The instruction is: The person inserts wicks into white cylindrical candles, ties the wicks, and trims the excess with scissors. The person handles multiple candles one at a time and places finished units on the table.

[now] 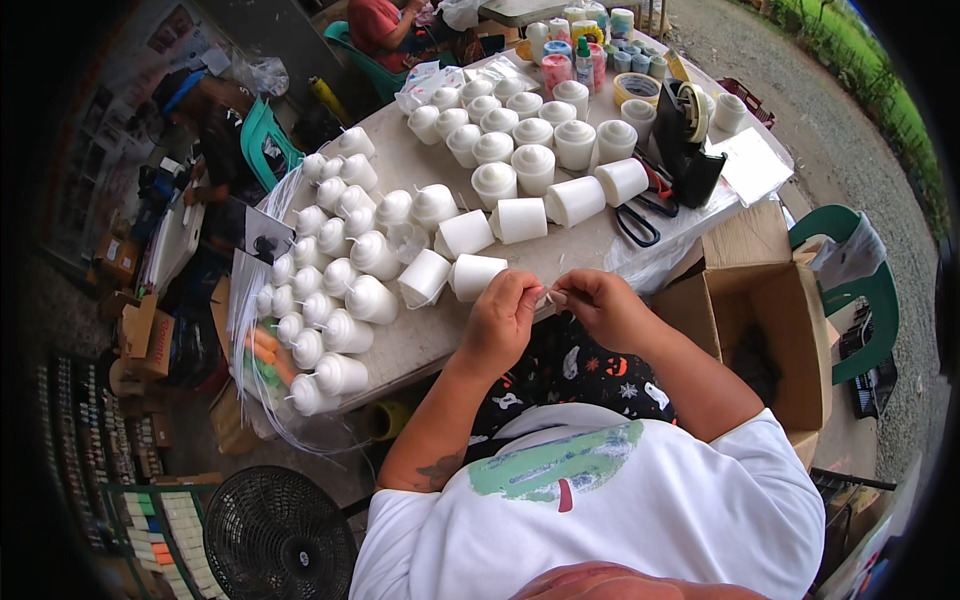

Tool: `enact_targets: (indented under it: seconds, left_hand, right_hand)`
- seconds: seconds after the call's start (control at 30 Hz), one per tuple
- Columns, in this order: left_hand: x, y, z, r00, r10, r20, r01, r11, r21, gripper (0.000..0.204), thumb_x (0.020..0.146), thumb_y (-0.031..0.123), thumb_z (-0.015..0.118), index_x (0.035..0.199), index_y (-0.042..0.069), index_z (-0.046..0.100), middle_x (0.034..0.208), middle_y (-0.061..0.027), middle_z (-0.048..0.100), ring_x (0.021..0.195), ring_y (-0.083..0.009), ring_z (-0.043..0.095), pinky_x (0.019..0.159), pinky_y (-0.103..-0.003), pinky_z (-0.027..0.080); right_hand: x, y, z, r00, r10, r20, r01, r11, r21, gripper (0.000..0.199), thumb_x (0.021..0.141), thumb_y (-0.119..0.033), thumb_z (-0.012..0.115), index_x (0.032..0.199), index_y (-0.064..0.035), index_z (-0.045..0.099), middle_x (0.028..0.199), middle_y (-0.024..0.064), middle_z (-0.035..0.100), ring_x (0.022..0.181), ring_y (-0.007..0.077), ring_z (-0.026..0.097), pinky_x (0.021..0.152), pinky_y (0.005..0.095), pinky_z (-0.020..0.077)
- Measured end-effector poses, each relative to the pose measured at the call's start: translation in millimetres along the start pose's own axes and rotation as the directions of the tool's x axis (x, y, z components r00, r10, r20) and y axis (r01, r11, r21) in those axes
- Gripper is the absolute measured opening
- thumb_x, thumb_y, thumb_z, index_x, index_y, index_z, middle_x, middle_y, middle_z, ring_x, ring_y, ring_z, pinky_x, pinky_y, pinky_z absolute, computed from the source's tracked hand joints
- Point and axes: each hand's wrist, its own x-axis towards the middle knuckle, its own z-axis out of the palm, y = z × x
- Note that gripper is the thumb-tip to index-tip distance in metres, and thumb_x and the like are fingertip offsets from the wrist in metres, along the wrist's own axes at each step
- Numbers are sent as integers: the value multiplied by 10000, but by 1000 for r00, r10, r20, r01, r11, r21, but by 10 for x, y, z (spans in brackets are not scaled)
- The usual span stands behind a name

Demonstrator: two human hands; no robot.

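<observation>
My left hand (500, 318) and my right hand (606, 308) meet at the table's front edge, above my lap. The fingers of both are pinched together. Between the fingertips is a tiny white thing (548, 295), too small to name. Just beyond the left hand a white tapered candle (476, 277) lies on its side, with several more in a row running to the far right. On the left stand many white swirl-topped candles (372, 254) with wicks sticking out. A group of similar white candles (535, 168) fills the far middle of the table.
Black-handled scissors (640, 222) lie beside a black tape dispenser (696, 170) on the right. An open cardboard box (765, 320) stands at my right, by a green chair (868, 290). A black fan (280, 535) is at lower left. Two other people sit beyond the table.
</observation>
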Motion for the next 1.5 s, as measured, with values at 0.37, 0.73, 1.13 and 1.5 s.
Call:
enact_targets:
  seconds: [0.37,0.73,1.13,1.5]
  left_hand:
    - [-79,-127,-68,932,-301,204,348,575,-740,101,983,88,497,1063,30,476,926,-18,535,815,-70,511,743,-224,451]
    - [-109,-148,-14,926,-312,211,365,603,-709,98,1002,159,480,1038,69,466,882,-3,541,739,-51,476,665,-199,403]
    - [-124,-147,30,917,-334,218,380,566,-731,156,1007,216,475,1039,65,497,908,-6,547,720,-63,471,664,-213,412]
    - [-180,-178,140,926,-367,87,344,729,-592,180,999,230,499,938,61,499,784,16,520,666,-52,453,619,-207,404]
  right_hand:
    - [160,-104,-18,950,-34,309,-115,886,450,171,964,-186,570,980,-25,624,864,-26,596,792,59,518,744,213,428]
    - [101,-40,63,990,-26,135,-29,923,384,162,972,-145,550,1018,0,605,907,1,627,838,64,557,769,226,465]
    - [89,-169,38,933,-357,38,358,914,-192,139,855,16,601,993,0,595,887,102,628,834,241,625,738,341,498]
    - [78,-151,163,851,-520,-76,428,770,-473,189,762,-39,685,932,-36,602,790,110,614,728,300,601,663,382,484]
